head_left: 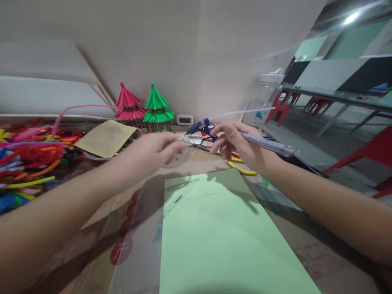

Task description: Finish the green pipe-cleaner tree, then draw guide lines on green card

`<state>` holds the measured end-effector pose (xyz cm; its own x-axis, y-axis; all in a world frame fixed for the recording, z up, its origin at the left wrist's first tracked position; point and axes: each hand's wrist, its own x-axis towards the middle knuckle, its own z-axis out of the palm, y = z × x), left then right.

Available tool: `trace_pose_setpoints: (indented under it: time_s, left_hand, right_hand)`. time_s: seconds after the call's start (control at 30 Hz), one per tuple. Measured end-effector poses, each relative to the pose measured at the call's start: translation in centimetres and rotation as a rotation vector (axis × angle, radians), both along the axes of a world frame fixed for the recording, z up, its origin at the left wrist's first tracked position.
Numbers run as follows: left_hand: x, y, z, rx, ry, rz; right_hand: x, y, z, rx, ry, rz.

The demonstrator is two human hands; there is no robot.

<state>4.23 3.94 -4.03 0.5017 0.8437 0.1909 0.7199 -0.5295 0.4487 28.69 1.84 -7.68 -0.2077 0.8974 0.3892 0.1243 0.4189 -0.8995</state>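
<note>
My left hand [154, 150], smeared by motion, reaches in from the left with its fingers closed together. A clear round plastic disc with faint markings [178, 158] shows under its fingertips and seems to be in their grip. To the right, my right hand [231, 141] is raised with curled fingers, a pale purple pen [269, 145] lying back across it between thumb and forefinger. Below both hands is a light green sheet of paper [214, 232]. A clear set square [180, 195] lies on the sheet's upper left corner. Just behind my hands rests a blue glue gun [200, 127].
Colourful pipe cleaners [30, 157] are heaped at left, beside a yellowish square pad [106, 138]. A red tree [128, 104], a green tree [157, 107] and a small digital clock [185, 119] stand by the wall. A plastic bottle [265, 98] stands behind my right hand.
</note>
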Motion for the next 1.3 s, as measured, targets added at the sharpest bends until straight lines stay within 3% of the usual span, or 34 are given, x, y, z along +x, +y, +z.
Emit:
trace_pose_setpoints:
  time_s: [0.13,0.27,0.4,0.5,0.6,0.77,0.83,0.93,1.07,1.17,1.23,1.3]
  left_hand:
    - [3.9,-2.7,-1.7,-0.038,0.045,-0.197]
    - [4.5,-3.4,-3.2,-0.096,0.012,-0.254]
    - [2.6,-2.6,-4.3,-0.048,0.068,-0.083]
    - [0.8,-2.1,-5.1,0.000,0.189,-0.111]
    - [-0.9,-1.7,-6.1,0.058,0.309,-0.151]
    - [-3.7,1.0,-7.4,0.145,0.344,-0.155]
    - [-4.0,1.5,-7.3,0.161,0.279,-0.148]
    - [-2.9,0.4,-6.4,0.097,0.076,-0.076]
    - [0.2,-2.7,-4.9,-0.287,-0.139,-0.067]
    - [1.9,-3.4,-4.6,-0.529,-0.350,-0.038]
    - [2.5,-3.1,-4.5,-0.573,-0.522,-0.003]
    - [2.9,-2.6,-4.2,-0.515,-0.619,0.003]
  right_hand:
    - [0.0,-2.3,0.4,-0.068,-0.174,0.029]
    - [0.6,-4.0,-1.2,-0.171,-0.221,0.105]
    - [1.8,-3.8,-3.1,-0.203,-0.137,0.020]
    - [2.3,-3.2,-4.2,-0.273,-0.092,-0.074]
    - [2.0,-3.1,-4.8,-0.334,0.000,-0.077]
    - [1.6,-3.8,-5.9,-0.241,0.008,-0.037]
    - [1.6,-4.1,-6.2,-0.213,-0.032,-0.028]
    - [1.3,-4.5,-6.0,-0.236,0.029,-0.018]
    - [0.4,-5.0,-5.1,-0.252,0.111,-0.020]
    - [0.0,-5.7,-4.7,-0.235,0.106,0.003]
    - [0.1,-6.2,-4.7,-0.164,0.021,0.031]
    - [0.4,-6.6,-4.9,-0.025,-0.126,0.079]
